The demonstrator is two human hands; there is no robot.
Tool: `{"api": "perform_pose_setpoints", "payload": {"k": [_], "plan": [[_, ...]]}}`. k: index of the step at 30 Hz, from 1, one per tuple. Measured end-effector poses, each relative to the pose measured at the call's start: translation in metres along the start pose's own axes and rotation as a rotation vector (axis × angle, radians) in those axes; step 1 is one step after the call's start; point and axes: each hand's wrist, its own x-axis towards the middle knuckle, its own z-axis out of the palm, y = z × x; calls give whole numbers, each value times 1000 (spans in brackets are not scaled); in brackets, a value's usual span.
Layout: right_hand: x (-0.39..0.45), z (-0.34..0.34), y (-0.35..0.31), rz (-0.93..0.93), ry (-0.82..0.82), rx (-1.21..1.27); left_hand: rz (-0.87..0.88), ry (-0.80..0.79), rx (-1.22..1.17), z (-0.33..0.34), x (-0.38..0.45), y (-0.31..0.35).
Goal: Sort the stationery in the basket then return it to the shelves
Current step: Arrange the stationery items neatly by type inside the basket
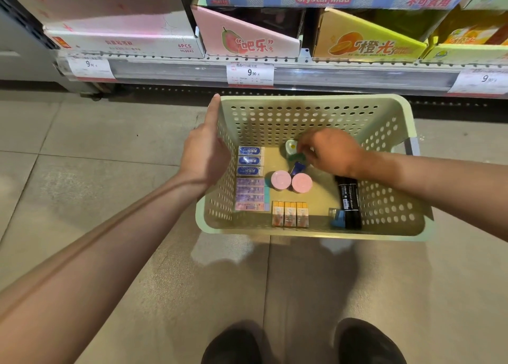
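Note:
A pale green perforated basket [384, 132] stands on the floor before the shelf. My left hand [204, 154] holds its left wall, thumb along the rim. Inside the basket, my right hand [330, 150] pinches a small green item [296, 157] beside a white-and-yellow piece [290, 146]. Blue erasers [249, 160] and purple erasers [250, 193] are lined up along the left wall. Two pink round cases [291, 181] sit in the middle, with a small blue item [297, 168] behind them. Orange boxes [290, 214] stand at the front. Black markers [349, 201] lie at the right.
The shelf edge [302, 73] with price tags runs above the basket. On the shelf stand display boxes: white [123, 43], pink [247, 40] and yellow-orange [368, 44]. Tiled floor surrounds the basket. My shoes [302, 344] are at the bottom.

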Motion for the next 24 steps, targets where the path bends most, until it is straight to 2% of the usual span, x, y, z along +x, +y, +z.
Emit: {"api": "perform_pose_setpoints", "payload": {"k": [4,6,14,24], "plan": [[10,-2,3,-282,-59,-172,-3,5,8,-1,-1,3],[12,0,0,-362,-68,-240,0,10,13,-1,-1,3],[18,11,-8,-435,-184,-452,-2,14,14,0,-1,2],[22,17,-7,-430,-182,-482,14,-1,-1,1,0,-1]]}}
